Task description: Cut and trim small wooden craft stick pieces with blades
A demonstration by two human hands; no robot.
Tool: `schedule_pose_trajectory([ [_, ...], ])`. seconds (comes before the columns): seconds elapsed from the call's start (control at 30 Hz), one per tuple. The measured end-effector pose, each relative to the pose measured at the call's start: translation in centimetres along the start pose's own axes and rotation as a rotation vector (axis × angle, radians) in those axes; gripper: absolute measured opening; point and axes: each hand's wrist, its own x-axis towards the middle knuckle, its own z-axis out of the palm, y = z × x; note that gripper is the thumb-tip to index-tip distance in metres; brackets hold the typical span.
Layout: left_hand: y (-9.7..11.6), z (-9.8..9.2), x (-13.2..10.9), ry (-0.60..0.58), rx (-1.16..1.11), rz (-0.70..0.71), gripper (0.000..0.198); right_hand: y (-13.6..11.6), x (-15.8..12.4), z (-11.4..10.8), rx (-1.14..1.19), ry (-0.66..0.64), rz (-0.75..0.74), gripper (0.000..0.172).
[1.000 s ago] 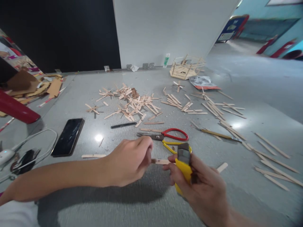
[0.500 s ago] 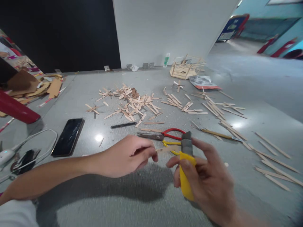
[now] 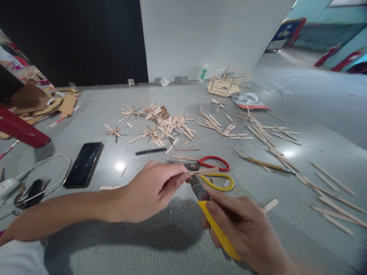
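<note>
Yellow-handled tool (image 3: 222, 237) and wooden stick (image 3: 208, 172) brought together

The left hand (image 3: 156, 193) pinches the flat stick by one end between thumb and fingers, its free, rounded end pointing right above the scissors (image 3: 195, 167). The right hand (image 3: 243, 221) is wrapped around the yellow handle, with the grey metal head angled up to the left fingertips, just under the pinched end. Whether metal and wood touch cannot be told.

Behind the hands, the scissors lie on the grey surface (image 3: 129, 248), one handle loop red, the other yellow, their blades partly hidden by the left hand. A slim black rod (image 3: 151, 151) lies farther back, in front of a loose pile of cut sticks (image 3: 174, 124). To the left, a smartphone (image 3: 83, 165) rests face up beside a white cable (image 3: 59, 155).

On the right, a thin tool with a tan handle (image 3: 265, 163) lies among scattered longer sticks (image 3: 334, 177). At the back, a green-and-white tube (image 3: 203, 73) stands upright against the white panel (image 3: 200, 34), near an open wooden framework (image 3: 219, 89) and a plastic packet (image 3: 249, 100).
</note>
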Motion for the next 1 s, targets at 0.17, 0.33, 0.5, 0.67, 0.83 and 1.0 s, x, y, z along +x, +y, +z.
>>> schedule_pose_trajectory([
  [0.17,-0.5,0.5,-0.3,0.049,0.101,0.058,0.021,-0.2,-0.2,0.0,-0.018,-0.03,0.043,0.031],
  [0.33,-0.4,0.5,-0.5,0.069,0.165,0.095,0.017,-0.5,-0.3,-0.1,-0.091,-0.07,0.049,0.035],
  [0.5,-0.3,0.4,-0.1,0.006,0.14,0.072,0.025,-0.1,0.3,-0.2,-0.542,0.108,-0.295,0.034],
  [0.67,-0.7,0.3,0.0,-0.038,0.189,0.049,0.026,0.5,0.3,-0.3,-0.787,0.196,-0.531,0.036],
  [0.83,-0.2,0.0,0.2,-0.123,0.071,-0.083,0.026,0.3,0.2,-0.5,-0.633,0.315,-0.31,0.032],
  [1.0,0.4,-0.1,0.4,-0.105,-0.052,-0.225,0.026,-0.1,0.6,-0.8,-0.487,0.273,-0.201,0.022],
])
